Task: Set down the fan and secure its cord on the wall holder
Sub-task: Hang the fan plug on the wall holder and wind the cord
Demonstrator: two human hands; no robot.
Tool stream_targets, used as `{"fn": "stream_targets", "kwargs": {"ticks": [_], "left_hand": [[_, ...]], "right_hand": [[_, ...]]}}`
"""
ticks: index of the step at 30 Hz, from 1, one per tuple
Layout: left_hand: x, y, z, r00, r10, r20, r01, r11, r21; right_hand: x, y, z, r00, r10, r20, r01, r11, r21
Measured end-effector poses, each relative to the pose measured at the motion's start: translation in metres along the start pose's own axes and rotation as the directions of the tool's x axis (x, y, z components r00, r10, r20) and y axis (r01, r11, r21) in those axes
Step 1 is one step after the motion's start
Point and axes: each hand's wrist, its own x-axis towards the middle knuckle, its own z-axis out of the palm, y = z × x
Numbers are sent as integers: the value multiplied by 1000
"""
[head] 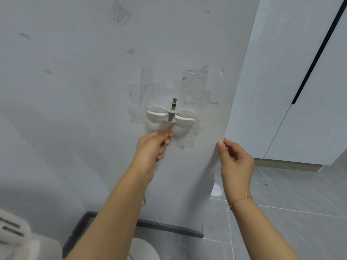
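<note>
Pinching the cord [165, 136] in your left hand [153, 147] just below the wall holder [170, 117], you had the fan [11, 226] apparently set down low left, right hand [234, 158] loosely curled, empty, cord not yet seated.

No readable text, no labels, no brands, no numbers (wall and holder both unmarked)
</note>
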Motion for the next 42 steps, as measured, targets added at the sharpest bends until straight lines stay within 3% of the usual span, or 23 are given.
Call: {"fn": "stream_targets", "kwargs": {"ticks": [4, 8, 12, 16, 22, 24, 27, 29, 32, 34, 36, 39, 42], "left_hand": [[7, 16, -11, 996, -83, 32, 87, 984, -153], [11, 28, -18, 957, -220, 187, 273, 902, -336], [13, 37, -34, 889, -295, 350, 426, 813, -397], [8, 51, -34, 924, -280, 262, 346, 903, -254], [4, 62, -30, 958, -235, 164, 264, 947, -183], [2, 65, -26, 982, -171, 77, 177, 980, -89], [1, 68, -21, 997, 18, -78, -4, 982, 187], [-2, 72, -20, 974, 190, -124, -120, 895, 430], [-15, 76, -6, 887, 452, -90, -229, 602, 765], [-23, 78, 5, 831, 554, -56, -238, 445, 863], [-25, 79, 10, 830, 552, -74, -221, 448, 866], [-29, 88, 6, 907, 406, -114, -180, 617, 766], [-38, 101, 4, 955, 287, -73, -130, 626, 769]], "right_hand": [[0, -1, -1, 1000, -5, 7, 5, 1000, 3], [1, 1, -1, 1000, -9, 5, 9, 1000, 4], [2, 2, -1, 1000, -21, 5, 21, 1000, -6], [2, 3, -1, 999, -35, 6, 35, 999, -9], [1, 6, 1, 999, -44, -19, 44, 999, 1], [0, 7, 3, 999, -41, -33, 41, 999, 8], [0, 7, 4, 998, -42, -41, 42, 999, 17], [-1, 7, 4, 998, -42, -39, 43, 999, 21], [0, 7, 4, 998, -38, -41, 39, 999, 26], [0, 7, 3, 999, -36, -37, 37, 999, 29], [0, 6, 2, 999, -37, -30, 38, 999, 32], [0, 6, 2, 999, -31, -21, 32, 999, 42], [1, 6, 2, 1000, -24, -16, 25, 998, 51]]}}
